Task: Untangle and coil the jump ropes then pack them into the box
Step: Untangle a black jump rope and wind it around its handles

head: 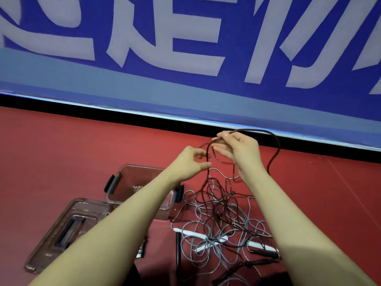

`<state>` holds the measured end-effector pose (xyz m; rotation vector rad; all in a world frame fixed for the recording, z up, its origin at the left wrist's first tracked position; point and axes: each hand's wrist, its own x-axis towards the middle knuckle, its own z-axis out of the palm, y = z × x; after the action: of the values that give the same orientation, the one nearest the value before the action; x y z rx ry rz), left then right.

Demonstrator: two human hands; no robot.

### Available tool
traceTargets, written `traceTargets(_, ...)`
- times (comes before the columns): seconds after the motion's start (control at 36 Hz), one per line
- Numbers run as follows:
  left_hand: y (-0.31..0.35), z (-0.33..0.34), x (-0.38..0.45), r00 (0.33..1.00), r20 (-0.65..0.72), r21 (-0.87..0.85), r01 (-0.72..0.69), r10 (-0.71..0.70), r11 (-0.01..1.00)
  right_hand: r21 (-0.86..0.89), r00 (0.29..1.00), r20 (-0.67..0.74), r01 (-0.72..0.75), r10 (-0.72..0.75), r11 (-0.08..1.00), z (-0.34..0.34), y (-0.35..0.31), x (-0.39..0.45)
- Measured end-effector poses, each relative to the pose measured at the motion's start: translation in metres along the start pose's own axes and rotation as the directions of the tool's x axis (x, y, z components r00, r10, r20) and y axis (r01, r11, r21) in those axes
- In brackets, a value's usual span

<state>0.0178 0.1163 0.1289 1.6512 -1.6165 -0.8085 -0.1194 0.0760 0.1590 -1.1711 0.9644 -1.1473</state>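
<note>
Still early: blue banner [185, 58] across 12 o'clock, red floor [61, 141] below. Clear box [142, 182] at 9 o'clock of the tangle, open, nothing coiled inside; lid [66, 230] off at 8. Rope tangle [222, 223] heaped at 6, white handles [198, 234] and black handles [261, 252] buried in it. Dark rope [274, 145] raised, strand running roughly vertical down to the heap. Right hand [237, 149] higher, pinching the loop top. Left hand [191, 162] at its 8 o'clock, fingers curled, pinching the strand, nearer the knot.
</note>
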Motion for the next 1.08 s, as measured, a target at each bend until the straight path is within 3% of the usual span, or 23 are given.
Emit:
traceTargets(0.11,-0.001,-0.003,0.004,0.982,-0.189,-0.086,-0.022,0.005,0.996,0.207,0.999,-0.026,0.026,-0.022,0.978,0.001,-0.006,0.000)
traceTargets(0.25,0.003,-0.009,0.007,0.967,-0.254,-0.096,-0.010,-0.015,0.995,0.368,0.999,-0.004,0.043,-0.045,0.929,-0.001,-0.005,0.001)
traceTargets(0.31,0.006,-0.012,0.007,0.957,-0.288,-0.099,-0.002,-0.027,0.995,0.229,0.998,0.059,0.023,-0.038,0.973,-0.003,0.002,0.003)
traceTargets(0.33,0.008,-0.013,0.007,0.953,-0.303,-0.099,-0.001,-0.029,0.995,0.058,0.996,0.088,0.018,-0.023,0.998,-0.005,0.007,0.003)
traceTargets(0.42,0.012,-0.021,0.009,0.950,-0.312,-0.134,-0.013,-0.029,0.991,-0.455,0.972,0.221,0.027,0.083,0.890,-0.010,0.023,0.001)
traceTargets(0.5,0.018,-0.026,0.009,0.953,-0.303,-0.167,-0.036,-0.016,0.985,-0.627,0.908,0.350,0.044,0.231,0.778,-0.010,0.037,-0.004)
traceTargets(0.56,0.022,-0.028,0.008,0.950,-0.311,-0.201,-0.054,-0.011,0.978,-0.652,0.894,0.375,0.065,0.247,0.755,-0.007,0.041,-0.006)
traceTargets(0.67,0.027,-0.030,0.007,0.955,-0.293,-0.171,-0.091,0.038,0.981,-0.668,0.956,0.281,0.133,0.083,0.732,-0.002,0.039,-0.005)
traceTargets(0.86,0.004,-0.022,0.004,0.998,-0.042,0.111,-0.031,0.035,0.993,-0.489,0.993,0.011,0.111,-0.122,0.865,-0.009,0.029,0.007)
traceTargets(1.0,-0.002,-0.016,-0.002,0.983,-0.015,0.354,-0.164,0.181,0.921,-0.393,0.988,-0.078,0.090,-0.130,0.915,-0.013,0.023,0.009)
traceTargets(1.08,-0.002,-0.010,-0.003,0.966,-0.038,0.402,-0.218,0.254,0.889,-0.278,0.993,-0.085,0.055,-0.081,0.959,-0.011,0.017,0.007)
